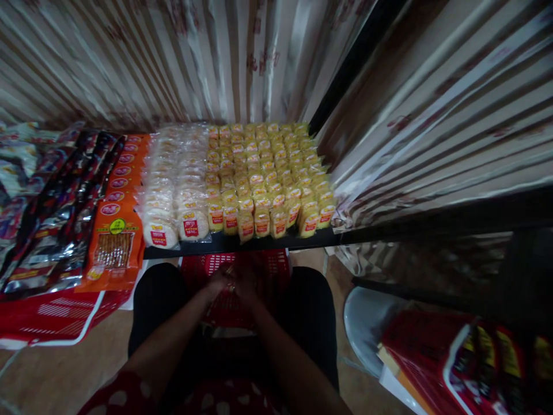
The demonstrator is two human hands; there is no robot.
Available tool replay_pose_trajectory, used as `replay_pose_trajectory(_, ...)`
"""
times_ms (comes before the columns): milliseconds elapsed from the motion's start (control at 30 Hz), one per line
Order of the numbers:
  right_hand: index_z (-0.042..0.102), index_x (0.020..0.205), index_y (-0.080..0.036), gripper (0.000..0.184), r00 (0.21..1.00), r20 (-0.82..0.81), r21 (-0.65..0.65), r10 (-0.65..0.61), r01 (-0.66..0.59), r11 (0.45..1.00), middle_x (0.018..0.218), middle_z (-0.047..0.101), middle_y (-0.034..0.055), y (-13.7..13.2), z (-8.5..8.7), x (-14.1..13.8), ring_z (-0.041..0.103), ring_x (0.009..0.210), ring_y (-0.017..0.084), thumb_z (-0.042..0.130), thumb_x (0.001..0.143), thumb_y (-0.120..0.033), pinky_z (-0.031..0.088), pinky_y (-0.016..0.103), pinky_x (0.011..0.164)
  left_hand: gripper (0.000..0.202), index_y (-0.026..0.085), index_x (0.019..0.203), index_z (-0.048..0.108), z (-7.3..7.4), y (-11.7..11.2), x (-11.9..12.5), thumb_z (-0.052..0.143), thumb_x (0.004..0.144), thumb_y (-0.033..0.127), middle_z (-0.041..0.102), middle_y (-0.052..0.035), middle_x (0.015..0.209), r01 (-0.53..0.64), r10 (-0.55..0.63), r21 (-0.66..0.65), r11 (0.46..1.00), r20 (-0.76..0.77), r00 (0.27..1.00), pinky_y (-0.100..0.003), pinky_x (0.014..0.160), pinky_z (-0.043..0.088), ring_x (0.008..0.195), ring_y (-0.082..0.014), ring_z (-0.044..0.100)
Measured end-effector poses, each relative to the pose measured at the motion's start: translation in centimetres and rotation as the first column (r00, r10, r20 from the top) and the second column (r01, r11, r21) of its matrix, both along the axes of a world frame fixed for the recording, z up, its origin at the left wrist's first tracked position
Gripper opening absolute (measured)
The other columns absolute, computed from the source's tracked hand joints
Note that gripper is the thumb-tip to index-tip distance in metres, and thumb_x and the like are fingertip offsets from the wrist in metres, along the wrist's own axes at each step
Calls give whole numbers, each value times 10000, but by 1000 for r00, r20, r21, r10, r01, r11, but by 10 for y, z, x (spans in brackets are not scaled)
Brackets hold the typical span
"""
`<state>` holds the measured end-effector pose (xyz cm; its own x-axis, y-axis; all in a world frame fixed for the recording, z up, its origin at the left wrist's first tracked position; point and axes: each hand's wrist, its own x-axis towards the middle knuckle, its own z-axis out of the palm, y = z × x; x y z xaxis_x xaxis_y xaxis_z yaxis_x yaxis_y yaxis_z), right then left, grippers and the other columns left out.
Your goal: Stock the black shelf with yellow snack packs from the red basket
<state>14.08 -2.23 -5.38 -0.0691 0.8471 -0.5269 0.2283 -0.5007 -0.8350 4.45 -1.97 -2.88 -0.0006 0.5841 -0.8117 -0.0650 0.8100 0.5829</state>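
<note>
My left hand and my right hand meet low between my knees, over a red plastic basket. Both are dim and blurred. Their fingers are too dark to make out, and no held thing shows. Just beyond them, along the front edge of a black shelf, stand rows of small yellow-wrapped snack packets. Left of these are two rows of clear-wrapped white rice crackers. An orange bag of stick snacks lies farther left.
Dark shiny snack bags fill the shelf's left end. A second red basket with a white handle sits below them. To my right are a grey-white stool or tub and a red basket holding packets. Patterned curtains hang behind.
</note>
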Motion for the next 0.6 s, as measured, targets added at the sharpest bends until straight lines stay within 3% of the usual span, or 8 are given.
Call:
replay_pose_trajectory(233, 660, 1009, -197, 407, 990, 132, 188, 56, -81, 979, 1025, 667, 53, -4, 41, 19, 587, 1009, 174, 411, 718, -59, 418, 337, 950, 298, 148, 908, 618, 45, -9, -4, 553, 624, 89, 622, 13, 662, -27, 22, 48, 998, 105, 994, -210, 608, 442, 590, -99, 565)
replay_pose_trajectory(400, 647, 1052, -184, 398, 943, 282, 365, 178, -277, 889, 1046, 635, 76, -3, 85, 33, 567, 1001, 177, 440, 738, -54, 431, 325, 923, 161, 143, 800, 597, 76, -22, -15, 573, 642, 163, 588, 32, 594, -97, 85, 38, 995, 243, 966, -175, 505, 389, 517, -76, 529)
replay_pose_trajectory(600, 630, 1078, -215, 350, 866, 411, 430, 285, -460, 777, 1054, 563, 75, -10, 126, 33, 549, 960, 174, 501, 779, -87, 443, 304, 869, 99, 130, 703, 567, 102, -28, -33, 575, 684, 227, 576, 21, 556, -78, 77, -12, 997, 378, 923, -176, 478, 378, 465, -71, 506)
